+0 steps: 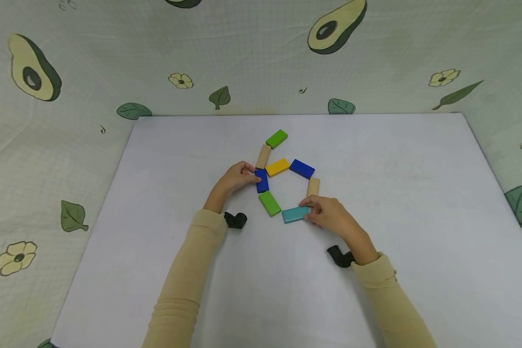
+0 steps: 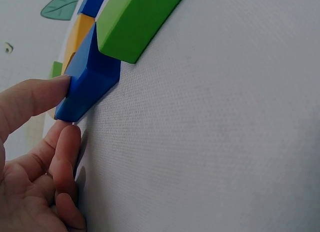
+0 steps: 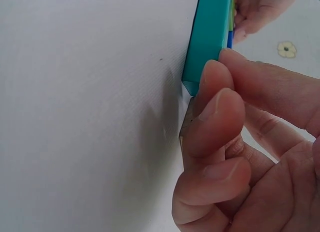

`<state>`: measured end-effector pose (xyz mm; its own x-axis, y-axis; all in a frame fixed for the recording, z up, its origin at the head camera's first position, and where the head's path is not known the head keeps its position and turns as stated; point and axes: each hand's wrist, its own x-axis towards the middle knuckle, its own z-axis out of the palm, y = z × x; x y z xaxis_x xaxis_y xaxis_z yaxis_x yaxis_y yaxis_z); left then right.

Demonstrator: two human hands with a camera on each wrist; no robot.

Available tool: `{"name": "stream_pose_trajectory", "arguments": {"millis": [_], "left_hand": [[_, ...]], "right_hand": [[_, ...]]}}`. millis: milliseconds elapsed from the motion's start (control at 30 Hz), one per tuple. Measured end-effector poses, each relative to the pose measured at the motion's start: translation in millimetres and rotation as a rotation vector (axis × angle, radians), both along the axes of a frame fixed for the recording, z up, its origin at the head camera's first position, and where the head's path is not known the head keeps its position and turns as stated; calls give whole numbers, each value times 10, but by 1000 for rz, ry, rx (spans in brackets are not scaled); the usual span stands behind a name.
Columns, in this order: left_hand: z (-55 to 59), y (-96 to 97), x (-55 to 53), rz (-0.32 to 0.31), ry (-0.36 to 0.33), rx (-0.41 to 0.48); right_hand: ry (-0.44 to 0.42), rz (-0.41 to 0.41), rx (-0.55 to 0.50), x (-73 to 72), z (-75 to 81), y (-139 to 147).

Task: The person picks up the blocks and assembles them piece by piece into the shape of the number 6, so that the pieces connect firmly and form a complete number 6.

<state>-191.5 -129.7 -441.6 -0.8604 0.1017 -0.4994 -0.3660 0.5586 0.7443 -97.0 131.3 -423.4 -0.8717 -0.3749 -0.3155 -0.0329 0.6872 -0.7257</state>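
On the white table, colored rectangular blocks lie end to end in a rough ring. My left hand (image 1: 236,178) pinches a blue block (image 2: 92,81) on the ring's left side, thumb against its face and a fingertip at its end. A green block (image 1: 269,204) adjoins it below, and a yellow block (image 1: 277,167) above right. At the ring's lower right, my right hand (image 1: 329,215) holds the right end of a teal block (image 3: 207,41) between thumb and fingers. Its fingers partly cover a plain wooden block (image 1: 313,185). Another blue block (image 1: 302,168) sits at the upper right.
A second wooden block (image 1: 263,155) and a second green block (image 1: 277,138) trail upward from the ring's left corner. Black wrist devices (image 1: 236,220) jut from both sleeves. A cloth (image 1: 261,53) with printed avocados surrounds the white table (image 1: 417,193).
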Motion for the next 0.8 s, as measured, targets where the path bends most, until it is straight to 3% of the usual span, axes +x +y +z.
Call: {"name": "stream_pose_trajectory", "arguments": {"millis": [600,800], "left_hand": [[12,6,4,-1,1,-5],[20,7,2,5,2,-5]], "right_hand": [[22,12,-30,4,2,-22],[76,14,-55,-19,59,-110]]}}
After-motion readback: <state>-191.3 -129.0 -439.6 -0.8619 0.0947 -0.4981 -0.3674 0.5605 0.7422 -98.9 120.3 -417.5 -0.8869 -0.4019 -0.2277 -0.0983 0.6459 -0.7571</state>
